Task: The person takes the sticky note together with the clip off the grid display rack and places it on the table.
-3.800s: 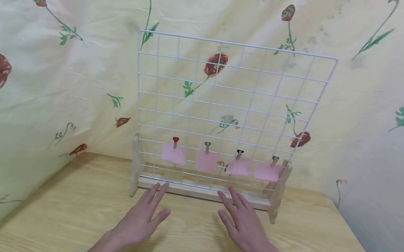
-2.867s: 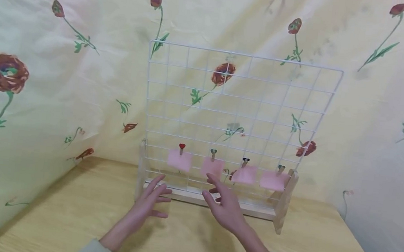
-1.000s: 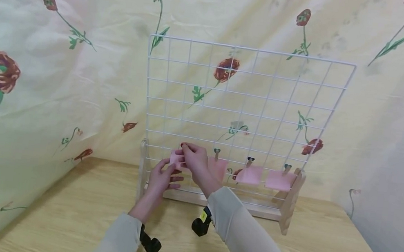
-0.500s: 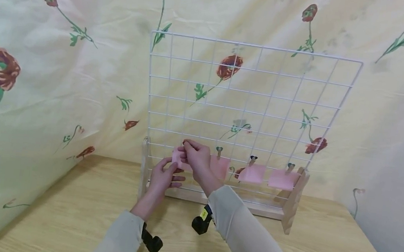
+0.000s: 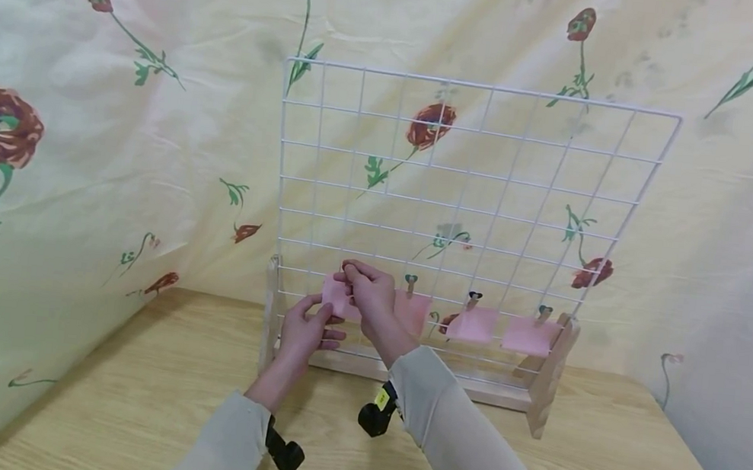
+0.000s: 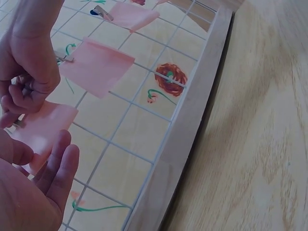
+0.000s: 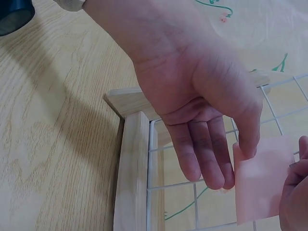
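Observation:
At the leftmost pink paper note (image 5: 334, 292), on a white wire grid (image 5: 466, 172), both hands meet. My left hand (image 5: 300, 333) pinches the note's lower left edge, thumb in front, other fingers spread; the thumb also shows on the paper in the right wrist view. My right hand (image 5: 371, 296) pinches the small wooden clothespin with a red heart (image 5: 346, 265) at the note's top, its fingers covering most of it. The clip's wooden end (image 6: 18, 123) peeks out beneath those fingers in the left wrist view. The note remains in front of the grid.
Further right hang more pink notes (image 5: 412, 311), (image 5: 473, 325), (image 5: 531, 335), each under a heart clothespin. Wooden end supports (image 5: 553, 380) and a crossbar (image 5: 487, 392) carry the grid on the wooden table (image 5: 126, 385). Flowered cloth (image 5: 178, 91) surrounds it. Black wrist cameras (image 5: 284, 455) protrude below the sleeves.
Both hands, earlier spread open before the stand, have moved up to the leftmost note and its red-heart clothespin. Over the last second they have barely moved; the head view has shifted slightly.

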Demonstrator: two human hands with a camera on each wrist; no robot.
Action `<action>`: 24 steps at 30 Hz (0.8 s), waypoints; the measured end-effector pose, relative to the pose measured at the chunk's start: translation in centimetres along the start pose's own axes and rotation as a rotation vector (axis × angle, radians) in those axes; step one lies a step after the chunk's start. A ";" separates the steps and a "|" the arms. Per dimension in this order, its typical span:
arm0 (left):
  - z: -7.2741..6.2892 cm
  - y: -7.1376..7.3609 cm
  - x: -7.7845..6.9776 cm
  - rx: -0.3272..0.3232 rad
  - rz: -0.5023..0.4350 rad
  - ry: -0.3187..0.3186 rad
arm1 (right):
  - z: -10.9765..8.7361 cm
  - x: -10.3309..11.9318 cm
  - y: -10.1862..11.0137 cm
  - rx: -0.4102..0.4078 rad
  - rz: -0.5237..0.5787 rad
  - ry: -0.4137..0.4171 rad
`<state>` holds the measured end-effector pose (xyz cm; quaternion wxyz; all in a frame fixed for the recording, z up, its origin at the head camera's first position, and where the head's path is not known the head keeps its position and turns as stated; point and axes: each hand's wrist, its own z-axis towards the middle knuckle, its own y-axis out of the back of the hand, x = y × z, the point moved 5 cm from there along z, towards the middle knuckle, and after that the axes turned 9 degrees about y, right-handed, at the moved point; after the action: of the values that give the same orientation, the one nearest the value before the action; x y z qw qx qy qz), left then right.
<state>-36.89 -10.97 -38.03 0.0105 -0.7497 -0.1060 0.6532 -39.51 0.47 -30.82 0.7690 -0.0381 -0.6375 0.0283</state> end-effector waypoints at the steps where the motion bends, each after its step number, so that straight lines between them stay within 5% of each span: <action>1: 0.0 0.0 0.0 -0.002 0.003 -0.001 | 0.0 0.0 0.0 0.000 0.001 -0.002; 24: -0.6 1.3 -0.1 -0.020 0.033 -0.059 | -0.2 0.8 0.5 -0.014 0.085 -0.031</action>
<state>-36.15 -12.19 -38.01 -0.0111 -0.7318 -0.1006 0.6740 -39.14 1.03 -30.13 0.7569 -0.0702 -0.6472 0.0571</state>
